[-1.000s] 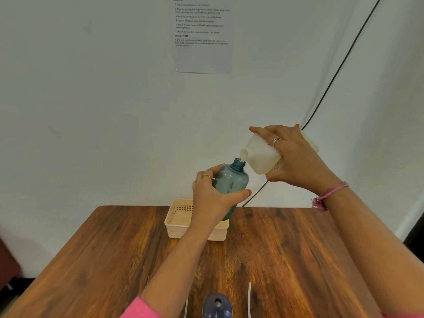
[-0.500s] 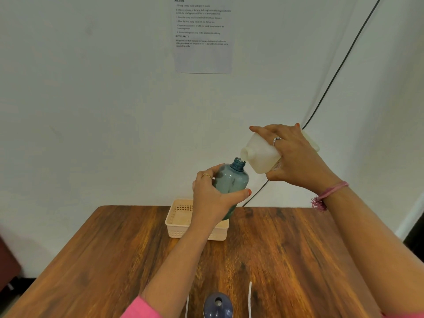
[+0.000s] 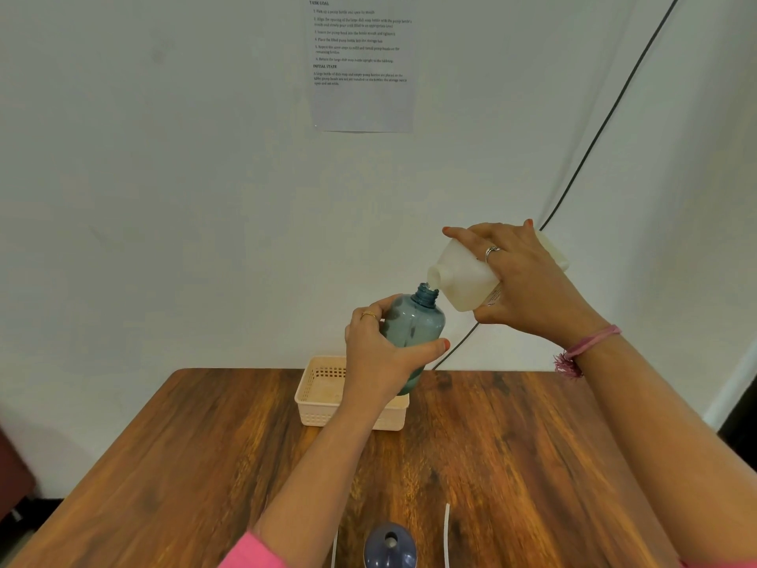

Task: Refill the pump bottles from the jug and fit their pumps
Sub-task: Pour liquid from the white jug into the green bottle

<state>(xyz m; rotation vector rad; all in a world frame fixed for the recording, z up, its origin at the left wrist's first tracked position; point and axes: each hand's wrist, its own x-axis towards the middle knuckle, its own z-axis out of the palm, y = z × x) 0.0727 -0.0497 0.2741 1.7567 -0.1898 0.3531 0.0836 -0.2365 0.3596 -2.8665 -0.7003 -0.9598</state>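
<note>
Pour step | our left hand (image 3: 379,354) wraps the blue bottle (image 3: 413,330), neck up, above the basket (image 3: 323,403) | our right hand (image 3: 528,284) grips the jug (image 3: 458,276), tipped sideways, spout just beside the bottle's mouth, leftward of our right fingers.

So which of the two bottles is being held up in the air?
The translucent teal bottle, gripped by the left hand under the white jug; the dark blue bottle stands on the table.

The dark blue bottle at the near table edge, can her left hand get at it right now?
Probably not: the left hand is full, its grip around the raised translucent blue bottle.
</note>
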